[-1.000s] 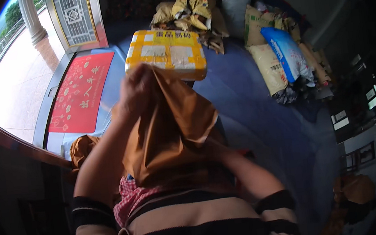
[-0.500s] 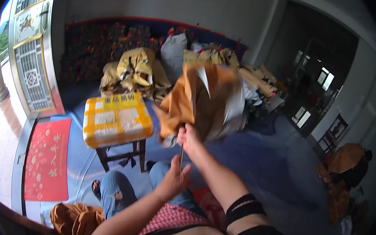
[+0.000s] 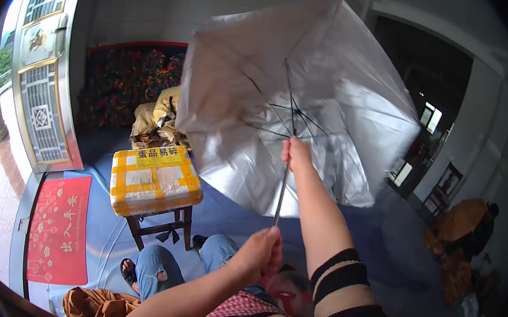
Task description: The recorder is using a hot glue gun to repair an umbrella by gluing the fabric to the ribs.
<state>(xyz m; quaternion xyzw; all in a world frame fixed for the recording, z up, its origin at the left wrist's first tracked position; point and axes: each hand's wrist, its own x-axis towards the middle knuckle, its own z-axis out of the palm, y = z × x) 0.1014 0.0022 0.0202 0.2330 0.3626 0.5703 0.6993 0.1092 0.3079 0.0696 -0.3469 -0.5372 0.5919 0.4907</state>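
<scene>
An umbrella [image 3: 366, 117] is spread wide in front of me, its silver lining and thin dark ribs facing me. My right hand [image 3: 297, 152] is closed around the shaft, high up where the struts meet. Lower down, my left hand [image 3: 264, 251] grips the bottom end of the shaft; any handle there is hidden inside the fingers. The shaft slants from my left hand up and to the right toward the canopy. The outer side of the canopy faces away from me.
A white box banded with yellow tape [image 3: 155, 179] rests on a dark stool [image 3: 161, 223]. Brown cloth [image 3: 97, 308] lies at my lower left, near a red mat [image 3: 59, 235]. Sacks [image 3: 156, 122] are heaped behind the box, and another brown umbrella [image 3: 465, 227] is at far right.
The umbrella has gone from partly folded, brown outside showing, to spread with its silver lining visible. My right hand has slid up and right; my left hand has closed on the shaft's lower end.
</scene>
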